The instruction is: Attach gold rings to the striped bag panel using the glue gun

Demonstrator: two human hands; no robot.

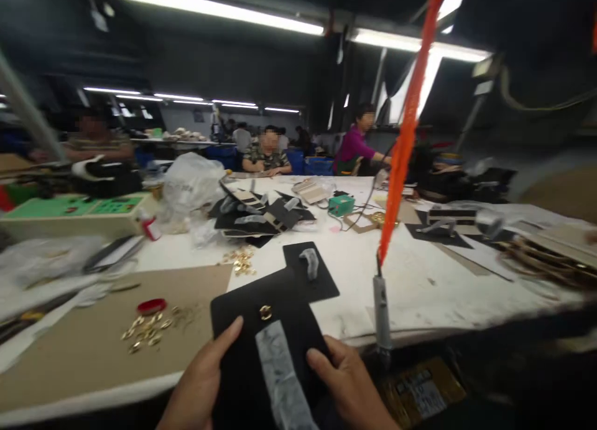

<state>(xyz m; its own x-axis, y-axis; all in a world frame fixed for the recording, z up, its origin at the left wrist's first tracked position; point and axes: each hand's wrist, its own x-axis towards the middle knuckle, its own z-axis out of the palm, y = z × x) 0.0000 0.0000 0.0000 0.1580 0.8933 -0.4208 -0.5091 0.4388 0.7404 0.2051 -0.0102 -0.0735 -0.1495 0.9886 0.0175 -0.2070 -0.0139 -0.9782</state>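
Between my two hands is a black leather-like panel [237,368], tilted up toward me over the table's front edge. My left hand [200,380] grips its left side, thumb on the face. The right side is pinched by my right hand [345,380], its thumb lying on the front. Near the panel's top sits a small gold ring-shaped fitting [265,312]. Below it runs a strap wrapped in cloudy plastic film [282,371]. Just beyond lies another black panel [326,277] with a wrapped piece [310,263] on it.
Gold fittings [149,331] and a red ring-shaped item [152,306] lie on brown board [84,343]. Farther back are more gold pieces [242,260] and stacked black panels [265,218]. A grey metal tool [381,312] hangs from an orange cord [405,131]. Co-workers sit across the table.
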